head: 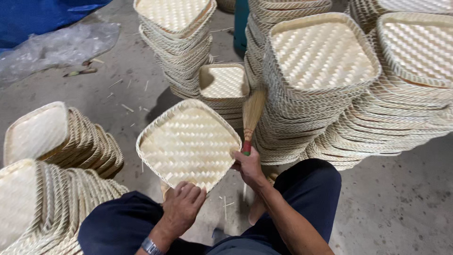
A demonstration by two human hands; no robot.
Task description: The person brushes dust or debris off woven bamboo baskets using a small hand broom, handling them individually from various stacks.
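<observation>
Bamboo woven tray (188,144) sits tilted over the knees, left hand (181,208) clamped on its near corner, right hand (248,166) gripping a small straw brush (252,115) at its right edge, tray stacks (321,85) all around.

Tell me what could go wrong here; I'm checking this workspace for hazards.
1. The tray is gripped only at its rim by the left hand and right hand; it might slip onto the floor.
2. The right hand also holds a small brush, so its grip on the tray may be weak.
3. The tall stacks of trays close by lean slightly; a knock could topple them.
</observation>
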